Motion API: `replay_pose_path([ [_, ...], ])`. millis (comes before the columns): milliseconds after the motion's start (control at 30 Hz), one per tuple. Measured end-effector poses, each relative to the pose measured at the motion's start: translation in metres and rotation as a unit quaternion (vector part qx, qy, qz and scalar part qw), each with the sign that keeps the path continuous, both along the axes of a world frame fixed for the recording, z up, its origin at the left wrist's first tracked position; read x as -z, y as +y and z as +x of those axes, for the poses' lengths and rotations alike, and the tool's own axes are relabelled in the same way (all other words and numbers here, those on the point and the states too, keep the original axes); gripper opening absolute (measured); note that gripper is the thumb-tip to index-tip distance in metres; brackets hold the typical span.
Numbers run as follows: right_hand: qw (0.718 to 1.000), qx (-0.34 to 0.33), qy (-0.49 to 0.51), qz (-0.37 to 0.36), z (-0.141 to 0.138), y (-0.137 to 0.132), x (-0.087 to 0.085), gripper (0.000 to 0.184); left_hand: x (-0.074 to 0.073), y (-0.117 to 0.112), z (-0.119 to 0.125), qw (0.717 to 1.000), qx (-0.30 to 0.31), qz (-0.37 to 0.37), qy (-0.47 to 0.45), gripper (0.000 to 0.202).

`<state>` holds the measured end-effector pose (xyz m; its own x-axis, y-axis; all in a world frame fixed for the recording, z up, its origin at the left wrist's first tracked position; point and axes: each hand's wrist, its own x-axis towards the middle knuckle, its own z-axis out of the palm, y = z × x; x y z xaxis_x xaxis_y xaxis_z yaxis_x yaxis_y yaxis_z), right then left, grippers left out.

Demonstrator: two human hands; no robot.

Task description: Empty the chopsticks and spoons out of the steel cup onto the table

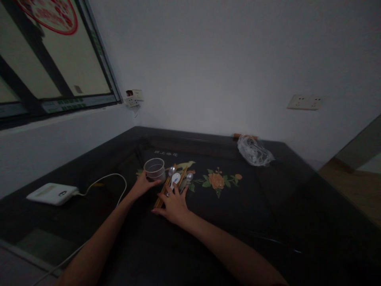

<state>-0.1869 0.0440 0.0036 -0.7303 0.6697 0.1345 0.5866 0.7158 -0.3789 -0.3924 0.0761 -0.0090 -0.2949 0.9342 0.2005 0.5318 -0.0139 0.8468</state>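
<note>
A clear round plastic container (154,170) stands upright on the dark tabletop, and my left hand (143,186) curves round its near left side, thumb and fingers against it. Just right of it lie wooden chopsticks (160,201), slanting away from me. Among them are a white spoon (175,178) and two shiny metal spoons, a left spoon (172,171) and a right spoon (189,176). My right hand (176,204) rests over the near part of this cutlery with fingers spread, the thumb by the chopsticks' near ends. Its palm hides some of the handles.
Left on the table (238,222) lies a white power bank (53,194) with a white cable (119,174) running towards me. A crumpled clear plastic bag (254,151) sits at the back right, by a brown roll-like object (238,136). A wall (208,71) borders the far edge.
</note>
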Motion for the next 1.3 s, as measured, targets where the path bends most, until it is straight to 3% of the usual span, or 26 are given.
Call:
replay_pose_path([
  [300, 1.000, 0.016, 0.022, 0.004, -0.005, -0.003, 0.007, 0.066, -0.001, -0.002, -0.009, 0.999, 0.020, -0.024, 0.012, 0.070],
  [700, 0.999, 0.041, 0.020, 0.021, -0.015, 0.017, 0.011, 0.062, 0.000, -0.002, -0.011, 0.999, 0.030, -0.011, 0.022, 0.075],
  [1067, 0.999, 0.009, 0.038, 0.020, -0.009, 0.020, 0.006, 0.065, -0.001, 0.000, -0.007, 1.000, 0.014, 0.009, 0.005, 0.078],
  [1200, 0.996, -0.018, 0.079, 0.027, 0.014, 0.017, -0.005, 0.055, -0.012, -0.002, -0.008, 0.997, -0.009, 0.060, -0.040, 0.088],
  [1300, 0.990, -0.012, 0.135, 0.034, 0.045, 0.017, -0.012, 0.044, -0.038, -0.015, -0.001, 0.981, -0.079, 0.179, -0.011, 0.068],
])
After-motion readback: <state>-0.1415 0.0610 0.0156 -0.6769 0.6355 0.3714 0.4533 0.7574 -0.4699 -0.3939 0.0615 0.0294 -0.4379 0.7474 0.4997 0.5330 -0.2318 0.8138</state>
